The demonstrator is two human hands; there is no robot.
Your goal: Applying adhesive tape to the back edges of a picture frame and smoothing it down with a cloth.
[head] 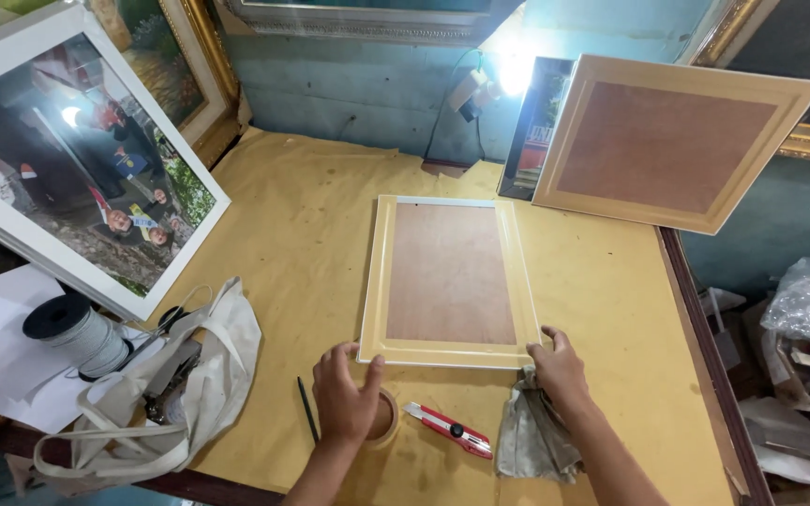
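Observation:
A picture frame (449, 281) lies face down on the yellow-papered table (302, 225), its brown backing board up. My left hand (346, 394) rests at the frame's near left corner, thumb touching its edge, and covers part of a brown tape roll (386, 419). My right hand (558, 368) touches the near right corner with fingers bent, over a grey cloth (532, 436). A red utility knife (446, 428) lies between my hands. Neither hand grips anything.
A second frame (672, 141) leans face-in against the back wall. A large framed photo (67, 159) leans at left. A spool of white string (82, 333), a canvas bag (189, 379) and a black pencil (307, 409) lie near left. Clutter sits beyond the table's right edge (705, 347).

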